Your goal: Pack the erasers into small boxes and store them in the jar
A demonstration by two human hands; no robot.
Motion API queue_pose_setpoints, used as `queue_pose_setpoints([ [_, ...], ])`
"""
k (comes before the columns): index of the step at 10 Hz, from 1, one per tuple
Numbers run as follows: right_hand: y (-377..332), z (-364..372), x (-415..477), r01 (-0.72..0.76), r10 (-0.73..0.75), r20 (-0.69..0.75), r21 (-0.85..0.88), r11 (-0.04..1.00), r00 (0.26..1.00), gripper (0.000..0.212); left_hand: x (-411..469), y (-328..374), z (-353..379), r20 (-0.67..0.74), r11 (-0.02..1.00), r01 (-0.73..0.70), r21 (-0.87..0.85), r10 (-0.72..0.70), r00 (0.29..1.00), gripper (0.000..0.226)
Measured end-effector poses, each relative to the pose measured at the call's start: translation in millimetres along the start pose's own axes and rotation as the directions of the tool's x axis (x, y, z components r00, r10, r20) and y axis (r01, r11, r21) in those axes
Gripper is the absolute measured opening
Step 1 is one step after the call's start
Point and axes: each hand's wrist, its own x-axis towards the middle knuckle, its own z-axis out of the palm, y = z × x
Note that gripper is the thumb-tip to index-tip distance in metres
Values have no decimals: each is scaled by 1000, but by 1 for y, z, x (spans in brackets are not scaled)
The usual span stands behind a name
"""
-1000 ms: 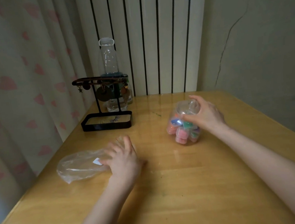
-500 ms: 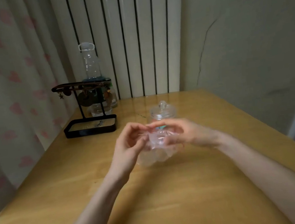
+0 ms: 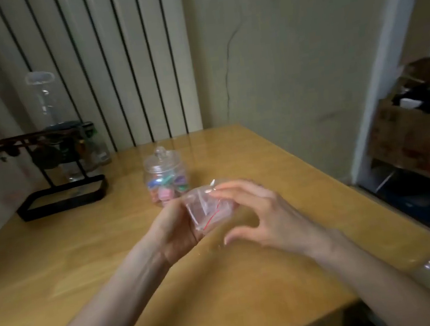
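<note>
Jar (image 3: 165,174) of clear material with a knobbed lid, filled with small pastel boxes (image 3: 164,193), stands toward the back of a glossy yellow wooden table (image 3: 85,260), which sits against a white ribbed radiator (image 3: 120,66) and a cracked beige wall (image 3: 278,73). Just in front of it, the left hand (image 3: 173,230) curls round a crumpled clear zip bag (image 3: 206,210). The right hand (image 3: 266,216) rests straight fingers on the bag's top, thumb spread wide.

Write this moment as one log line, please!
left hand: holds plastic bag | right hand: touches bag top | jar: lid on, boxes inside
</note>
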Motion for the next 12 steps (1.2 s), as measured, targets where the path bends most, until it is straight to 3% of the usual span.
queue_pose_setpoints([
  [1, 21, -31, -30, -108, 80, -302, -76, 991, 950, 43, 10, -21, 30, 101, 985, 91, 147, -106, 989, 25],
  [2, 55, -74, -73, -302, 253, -533, -4, 953, 807, 20, 35, -56, 55, 90, 736, -12, 677, -66, 994, 27],
  [3, 92, -119, -139, -506, 286, -730, -95, 858, 621, 10, 63, -89, 62, 148, 24, -150, 988, 77, 986, 36],
  [4, 130, -142, -207, -619, 370, -865, 92, 780, 338, 26, 74, -114, 64, 278, -412, -209, 887, 116, 953, 66],
  [5, 171, -120, -265, -720, 406, -860, 67, 691, 310, 30, 76, -124, 65, 377, -479, -249, 842, 194, 906, 61],
  [6, 217, -69, -313, -805, 559, -738, 35, 592, 378, 26, 77, -130, 66, 406, -536, -232, 812, 233, 884, 54],
  [7, 273, -6, -367, -964, 924, -279, -29, 266, 263, 39, 78, -131, 71, 412, -554, -218, 804, 254, 875, 52],
  [8, 302, 38, -411, -951, 986, 163, -299, 73, 25, 50, 78, -129, 73, 403, -551, -215, 806, 247, 881, 51],
  [9, 300, 34, -405, -999, 973, 229, -35, -33, -41, 36, 77, -130, 72, 393, -541, -212, 813, 242, 887, 52],
  [11, 276, -54, -321, -948, 999, 10, 316, 45, 51, 27, 75, -130, 75, 370, -542, -190, 819, 244, 896, 52],
  [12, 227, -122, -250, -864, 952, -160, 401, 305, 262, 23, 77, -131, 73, 360, -524, -182, 832, 262, 895, 53],
])
